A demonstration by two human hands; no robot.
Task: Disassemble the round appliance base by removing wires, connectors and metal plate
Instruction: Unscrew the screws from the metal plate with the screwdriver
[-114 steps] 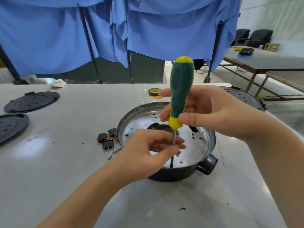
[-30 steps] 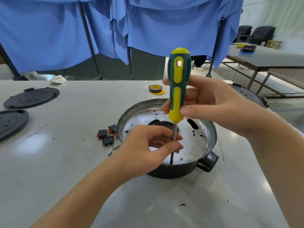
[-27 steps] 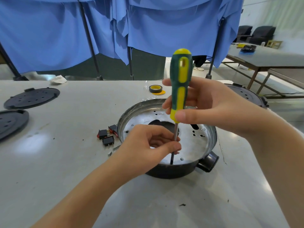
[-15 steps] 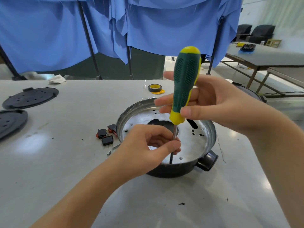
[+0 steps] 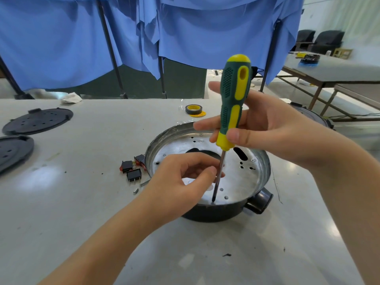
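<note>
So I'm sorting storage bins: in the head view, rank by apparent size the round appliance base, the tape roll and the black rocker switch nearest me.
1. round appliance base
2. tape roll
3. black rocker switch
The last two look close; the tape lies farther away, so that order is unsure.

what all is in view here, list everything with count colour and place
round appliance base: 1, black shell, table centre
metal plate: 1, silver, perforated, inside the base
screwdriver: 1, green and yellow handle, upright, tip at the plate's near edge
switches: 3, black with red, on the table left of the base
round covers: 2, black, far left of the table
tape roll: 1, black and yellow, behind the base
second appliance: 1, dark, right edge, mostly hidden by the right arm
cloth: blue, hung on dark poles behind the table
chairs: 2, black, far right background
left hand: pinches the screwdriver shaft low down
right hand: holds the handle
</note>
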